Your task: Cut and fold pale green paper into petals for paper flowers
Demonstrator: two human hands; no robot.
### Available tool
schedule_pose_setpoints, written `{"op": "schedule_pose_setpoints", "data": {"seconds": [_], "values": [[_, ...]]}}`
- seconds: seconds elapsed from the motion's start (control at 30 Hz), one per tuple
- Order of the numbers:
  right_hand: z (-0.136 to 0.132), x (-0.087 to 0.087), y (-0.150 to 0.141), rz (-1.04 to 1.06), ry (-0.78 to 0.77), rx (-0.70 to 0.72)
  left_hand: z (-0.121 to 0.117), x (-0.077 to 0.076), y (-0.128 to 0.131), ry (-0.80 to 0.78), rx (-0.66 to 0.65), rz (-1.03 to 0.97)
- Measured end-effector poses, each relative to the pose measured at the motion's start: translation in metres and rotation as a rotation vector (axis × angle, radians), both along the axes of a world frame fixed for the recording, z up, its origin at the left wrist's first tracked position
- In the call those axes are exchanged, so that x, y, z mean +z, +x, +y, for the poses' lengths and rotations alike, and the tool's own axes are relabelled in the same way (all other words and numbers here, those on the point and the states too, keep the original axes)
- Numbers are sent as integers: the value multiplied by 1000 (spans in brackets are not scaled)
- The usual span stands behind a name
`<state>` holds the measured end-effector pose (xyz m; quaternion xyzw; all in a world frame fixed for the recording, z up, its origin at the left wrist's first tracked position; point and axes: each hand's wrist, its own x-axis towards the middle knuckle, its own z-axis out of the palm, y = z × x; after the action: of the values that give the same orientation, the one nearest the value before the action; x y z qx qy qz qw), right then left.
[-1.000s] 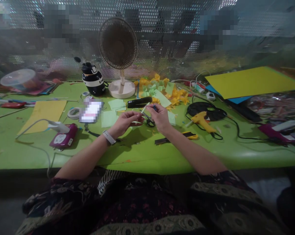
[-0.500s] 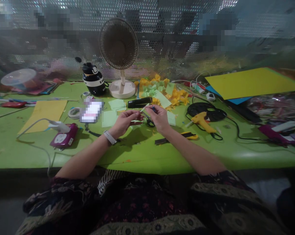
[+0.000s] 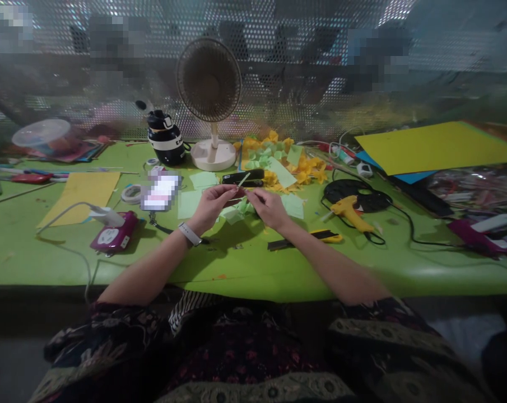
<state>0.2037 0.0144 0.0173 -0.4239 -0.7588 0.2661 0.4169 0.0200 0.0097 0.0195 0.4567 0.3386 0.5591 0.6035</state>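
Observation:
My left hand [image 3: 217,206], with a pale watch band on the wrist, pinches a narrow pale green paper strip [image 3: 244,179] that points up and to the right from the fingertips. Close beside it, my right hand [image 3: 269,208] has its fingers pressed together near the strip's lower end; what lies between them is too small to make out. Beneath both hands lie light green paper pieces [image 3: 235,215]. A black stapler [image 3: 242,177] rests just behind them. In front of my right hand is a yellow-and-black utility knife [image 3: 329,236], partly covered by my forearm.
Yellow and green paper flowers [image 3: 312,168] are heaped at the back. A yellow glue gun [image 3: 349,211] lies right, on a black round holder. Left are a phone [image 3: 161,191], tape roll [image 3: 132,193] and purple power socket [image 3: 114,232]. A fan [image 3: 213,155] and dark bottle [image 3: 167,143] stand behind.
My right hand's fingers have lowered and closed in beside the left fingertips. The strip now rises from my left fingers. The dark scissors loop seen under my right hand no longer shows.

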Motion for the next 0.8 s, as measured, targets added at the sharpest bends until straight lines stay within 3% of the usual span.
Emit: {"op": "schedule_pose_setpoints", "data": {"seconds": [0.33,0.8], "values": [[2,3,4,-28,38,21,0,-1,-2,21,-50,-47],[-1,9,4,-10,20,115,1,-4,-3,73,29,34]]}}
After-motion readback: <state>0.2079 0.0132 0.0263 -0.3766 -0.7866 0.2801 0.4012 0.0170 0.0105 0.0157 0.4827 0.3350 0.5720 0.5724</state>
